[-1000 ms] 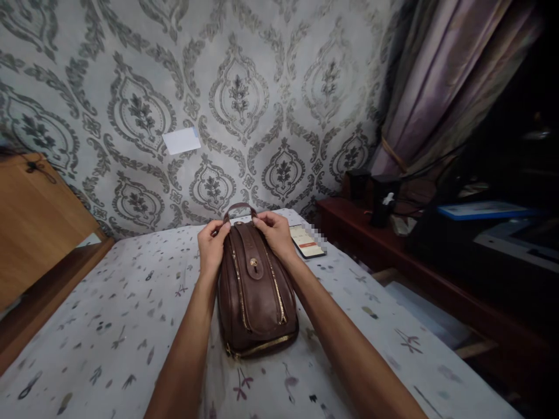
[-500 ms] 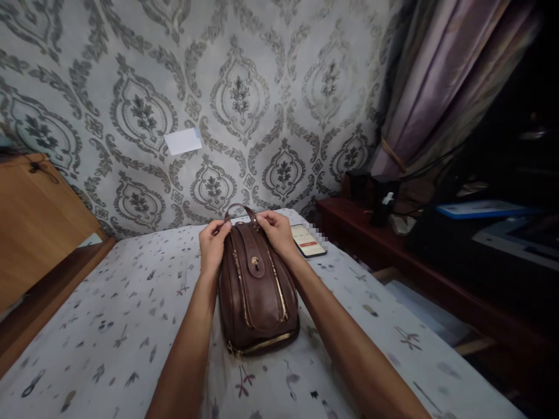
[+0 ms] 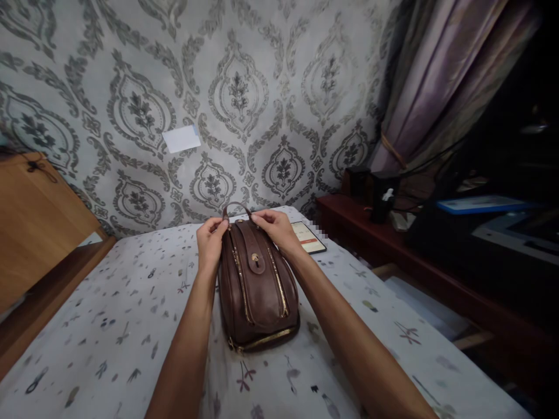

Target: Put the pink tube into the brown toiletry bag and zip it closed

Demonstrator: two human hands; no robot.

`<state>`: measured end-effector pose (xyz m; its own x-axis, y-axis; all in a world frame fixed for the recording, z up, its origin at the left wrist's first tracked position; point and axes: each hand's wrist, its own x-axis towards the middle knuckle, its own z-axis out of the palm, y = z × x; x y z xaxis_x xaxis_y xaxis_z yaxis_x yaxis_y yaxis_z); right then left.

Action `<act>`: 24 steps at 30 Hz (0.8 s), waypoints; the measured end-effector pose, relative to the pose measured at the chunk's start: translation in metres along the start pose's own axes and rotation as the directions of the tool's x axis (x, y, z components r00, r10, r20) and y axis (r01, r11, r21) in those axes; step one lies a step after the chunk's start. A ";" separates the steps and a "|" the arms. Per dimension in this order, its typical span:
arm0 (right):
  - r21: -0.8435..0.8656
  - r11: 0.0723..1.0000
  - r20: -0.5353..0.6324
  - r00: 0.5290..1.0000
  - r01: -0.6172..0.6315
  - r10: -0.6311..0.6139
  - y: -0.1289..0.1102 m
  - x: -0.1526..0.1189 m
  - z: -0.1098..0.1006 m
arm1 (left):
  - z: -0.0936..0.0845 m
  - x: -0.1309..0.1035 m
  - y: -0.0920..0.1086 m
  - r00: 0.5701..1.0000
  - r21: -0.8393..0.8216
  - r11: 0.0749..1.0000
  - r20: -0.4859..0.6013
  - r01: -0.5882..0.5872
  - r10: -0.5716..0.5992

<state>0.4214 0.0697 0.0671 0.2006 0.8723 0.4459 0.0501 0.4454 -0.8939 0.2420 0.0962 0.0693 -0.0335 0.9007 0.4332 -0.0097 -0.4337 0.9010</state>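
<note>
From where I stand, patterned grey wallpaper (image 3: 238,93) fills the top of the frame. A tied-back mauve curtain (image 3: 445,75) hangs at upper right, near a dark red desk (image 3: 428,276). Light-brown wooden furniture (image 3: 39,221) stands far left; the right edge sinks into deep shadow.

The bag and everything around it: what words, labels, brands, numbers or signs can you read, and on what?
No text can be read.
Phone: marks too small and blurred to read.
Brown bag: no words can be made out.
White paper: no writing can be made out.
Blue-edged object: too blurred to tell.
</note>
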 end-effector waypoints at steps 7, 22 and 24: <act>0.002 1.000 0.010 1.000 -0.003 0.003 0.002 0.000 0.002 | 0.001 -0.001 0.001 1.000 -0.055 0.998 -0.017 0.005 -0.006; -0.026 0.999 -0.012 1.000 0.028 -0.029 0.006 0.003 0.001 | -0.008 -0.003 0.025 0.994 -0.023 0.999 0.104 0.028 -0.026; -0.033 0.999 -0.011 0.999 0.033 -0.034 0.006 0.002 0.001 | -0.010 -0.002 0.025 0.992 -0.017 0.999 0.121 0.043 -0.041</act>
<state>0.4215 0.0747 0.0627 0.2100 0.8544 0.4752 0.0889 0.4674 -0.8796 0.2319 0.0831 0.0911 0.0885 0.9141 0.3956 -0.0281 -0.3947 0.9184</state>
